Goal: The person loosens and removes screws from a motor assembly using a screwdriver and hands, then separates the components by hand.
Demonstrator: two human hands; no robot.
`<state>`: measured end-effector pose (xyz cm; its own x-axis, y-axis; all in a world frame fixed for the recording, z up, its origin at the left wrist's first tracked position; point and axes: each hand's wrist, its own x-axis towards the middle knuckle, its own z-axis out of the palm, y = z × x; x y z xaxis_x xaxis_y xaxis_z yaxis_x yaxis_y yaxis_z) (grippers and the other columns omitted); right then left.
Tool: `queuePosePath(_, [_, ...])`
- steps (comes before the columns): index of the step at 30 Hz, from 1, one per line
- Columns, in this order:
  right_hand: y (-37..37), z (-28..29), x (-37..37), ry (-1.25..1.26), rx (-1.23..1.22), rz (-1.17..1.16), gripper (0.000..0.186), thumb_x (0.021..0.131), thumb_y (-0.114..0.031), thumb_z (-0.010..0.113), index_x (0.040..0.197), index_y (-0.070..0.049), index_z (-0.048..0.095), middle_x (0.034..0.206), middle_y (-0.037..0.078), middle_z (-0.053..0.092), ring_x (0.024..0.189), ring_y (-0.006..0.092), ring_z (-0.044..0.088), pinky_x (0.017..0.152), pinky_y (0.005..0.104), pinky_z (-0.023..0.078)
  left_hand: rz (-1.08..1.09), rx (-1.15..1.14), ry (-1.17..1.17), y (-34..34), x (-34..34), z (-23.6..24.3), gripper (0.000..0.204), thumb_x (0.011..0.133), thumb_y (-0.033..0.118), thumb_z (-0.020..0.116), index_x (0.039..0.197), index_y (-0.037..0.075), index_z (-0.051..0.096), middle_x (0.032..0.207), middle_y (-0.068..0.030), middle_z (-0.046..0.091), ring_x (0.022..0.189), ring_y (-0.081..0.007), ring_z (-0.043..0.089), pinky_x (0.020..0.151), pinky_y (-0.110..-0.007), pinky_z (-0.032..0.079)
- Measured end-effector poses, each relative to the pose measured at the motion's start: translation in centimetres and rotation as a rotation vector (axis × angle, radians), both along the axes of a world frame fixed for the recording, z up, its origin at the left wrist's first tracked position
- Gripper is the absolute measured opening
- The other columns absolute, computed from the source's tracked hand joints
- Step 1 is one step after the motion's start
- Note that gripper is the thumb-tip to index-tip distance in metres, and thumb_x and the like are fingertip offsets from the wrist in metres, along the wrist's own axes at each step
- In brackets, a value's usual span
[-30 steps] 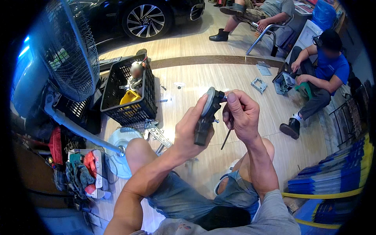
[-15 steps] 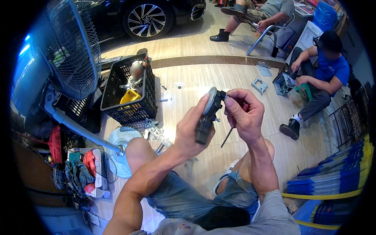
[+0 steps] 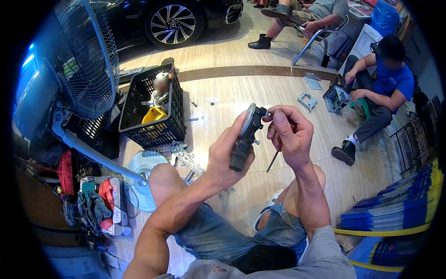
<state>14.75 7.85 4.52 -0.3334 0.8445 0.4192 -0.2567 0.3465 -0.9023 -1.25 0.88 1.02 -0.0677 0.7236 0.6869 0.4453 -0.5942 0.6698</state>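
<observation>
My left hand is closed round a dark mechanical part with a silver round face, held tilted above my lap. Small bolts stick out from its right side. My right hand is at the top right of the part, thumb and finger curled at a small bolt. The same hand holds a red-handled screwdriver in its curled fingers, its thin shaft pointing down and left; most of the handle is hidden.
A standing fan and black crate are left, metal parts lying nearby. A car is behind. A seated person is at back; a co-worker handles a metal housing at right, beside stacked blue-yellow sheets.
My right hand's fingers have shifted slightly at the bolt, and the screwdriver's tip has swung a little to the right. My left hand and the part are almost unmoved.
</observation>
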Motion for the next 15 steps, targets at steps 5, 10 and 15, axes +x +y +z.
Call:
queuePosePath(5, [0.08,-0.10,0.09,-0.063,0.010,-0.003,0.018,0.096,-0.014,0.062,0.099,0.003,0.065,0.085,0.006,0.068,0.069,0.0069,0.058,0.060,0.0209,0.048,0.011,0.015,0.000,0.12,0.04,-0.16,0.081,0.070,-0.007,0.064,0.146,0.004,0.038,0.096,-0.0162,0.061,0.078,-0.0251,0.065,0.068,-0.034,0.052])
queuePosePath(10, [-0.09,0.06,0.05,-0.037,0.031,0.016,0.020,0.096,-0.015,0.063,0.099,0.004,0.065,0.088,0.007,0.068,0.071,0.0075,0.059,0.061,0.0210,0.048,0.016,-0.053,-0.030,0.01,-0.02,-0.07,0.080,0.071,-0.007,0.063,0.146,0.004,0.038,0.095,-0.0156,0.062,0.077,-0.0248,0.065,0.068,-0.034,0.052])
queuePosePath(15, [-0.09,-0.12,-0.70,0.024,0.111,-0.063,0.023,0.098,-0.021,0.060,0.096,0.002,0.065,0.065,0.005,0.062,0.044,0.0023,0.046,0.037,0.0175,0.032,0.007,-0.019,-0.013,0.01,0.08,0.01,0.080,0.070,-0.008,0.064,0.146,0.003,0.038,0.094,-0.0155,0.062,0.077,-0.0250,0.064,0.068,-0.034,0.052])
